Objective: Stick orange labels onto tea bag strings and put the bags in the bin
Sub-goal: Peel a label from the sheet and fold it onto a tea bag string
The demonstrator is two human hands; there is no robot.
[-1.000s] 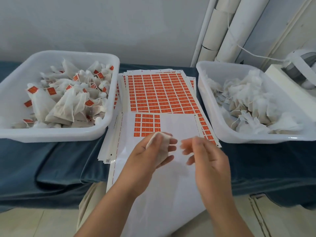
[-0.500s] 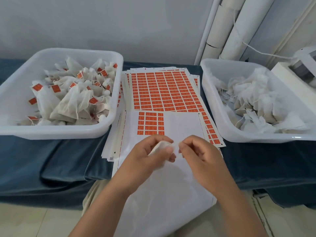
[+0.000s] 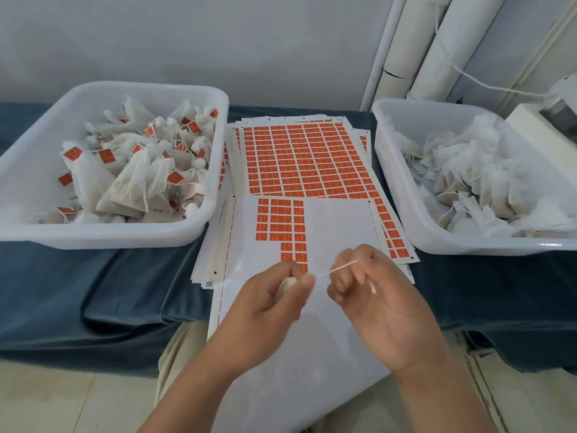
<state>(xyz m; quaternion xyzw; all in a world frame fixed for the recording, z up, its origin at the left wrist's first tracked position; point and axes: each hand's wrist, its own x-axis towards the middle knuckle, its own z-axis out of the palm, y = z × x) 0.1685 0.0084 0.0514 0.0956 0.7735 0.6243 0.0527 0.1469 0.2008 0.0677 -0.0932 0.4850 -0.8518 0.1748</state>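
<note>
Both hands are occupied above the label sheet (image 3: 337, 226): the left hand (image 3: 274, 298) is gripping a tea bag (image 3: 285, 285), mostly hidden in its curled fingers, and the right hand (image 3: 377, 295) is pinching the string (image 3: 337, 268). The string is running taut between them, left to right, rising slightly toward the right hand. The orange labels (image 3: 293, 254) are lying just beyond it, nearer the left hand. The bin (image 3: 109, 235) of labelled bags is standing on the table (image 3: 62, 292) to the left, so the left hand is judged better placed for the drop.
</note>
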